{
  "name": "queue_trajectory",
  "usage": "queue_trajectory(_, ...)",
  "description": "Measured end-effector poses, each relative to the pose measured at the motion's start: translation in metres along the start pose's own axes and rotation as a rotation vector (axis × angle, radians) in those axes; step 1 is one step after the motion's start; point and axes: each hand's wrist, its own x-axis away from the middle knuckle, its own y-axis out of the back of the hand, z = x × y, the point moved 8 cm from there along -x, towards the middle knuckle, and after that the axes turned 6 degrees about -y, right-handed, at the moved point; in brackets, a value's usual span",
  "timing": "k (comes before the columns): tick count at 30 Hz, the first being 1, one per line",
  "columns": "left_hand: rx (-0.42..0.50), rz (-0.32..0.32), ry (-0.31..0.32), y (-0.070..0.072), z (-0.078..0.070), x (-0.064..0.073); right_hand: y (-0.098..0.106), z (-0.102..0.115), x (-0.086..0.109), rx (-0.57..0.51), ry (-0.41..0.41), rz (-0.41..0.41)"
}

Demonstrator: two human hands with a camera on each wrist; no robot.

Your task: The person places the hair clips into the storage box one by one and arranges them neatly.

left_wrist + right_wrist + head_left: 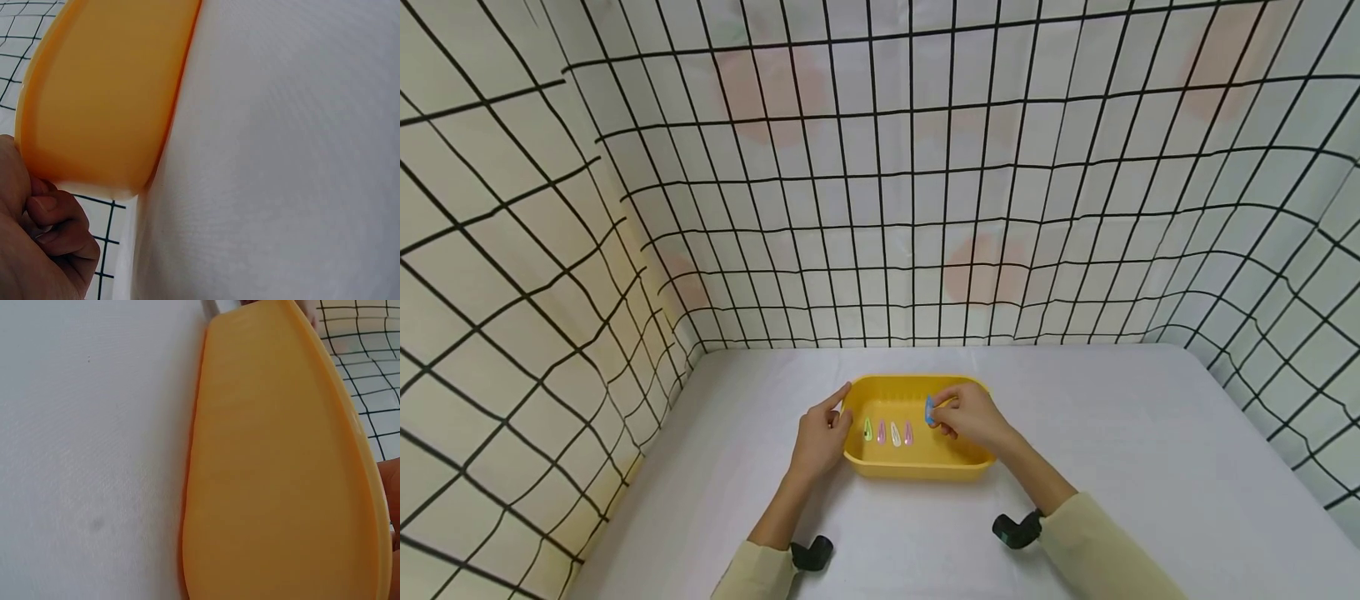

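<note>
A yellow plastic tray (917, 471) rests on the white table. My left hand (820, 437) grips its left end, the thumb over the rim; in the left wrist view, curled fingers (59, 215) sit against the tray's outer wall (100, 106). Over the right part of the tray, my right hand (972, 414) pinches a blue snap hair clip (929, 410) between thumb and fingers. To its left, inside, a row of snap clips lies side by side: green (868, 430), pink (882, 432), white (896, 434) and pink. The right wrist view mostly shows the tray's side, hiding the clip.
Black wire grid panels (880, 200) backed by pale cloth stand behind the table and along both sides. The white tabletop (1120, 467) extends around the tray. A black wrist camera (812, 553) is strapped at the left cuff, another (1017, 531) at the right.
</note>
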Motion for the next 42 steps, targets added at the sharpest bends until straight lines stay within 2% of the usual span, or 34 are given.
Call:
queue_trajectory(11, 0.008, 0.005, 0.007, -0.001, 0.001, 0.0, -0.016, -0.005, -0.004, 0.047, -0.069, 0.015)
queue_trajectory(28, -0.014, -0.001, 0.009, -0.002, 0.002, -0.001, -0.028, -0.009, -0.003, 0.066, -0.1, 0.077)
queue_trajectory(36, -0.014, 0.001, 0.014, -0.002, 0.0, 0.0, -0.028, -0.01, -0.002, 0.061, -0.132, 0.069)
queue_trajectory(42, -0.019, -0.001, 0.027, -0.001, 0.001, 0.0, -0.029, -0.01, -0.003, 0.049, -0.124, 0.058)
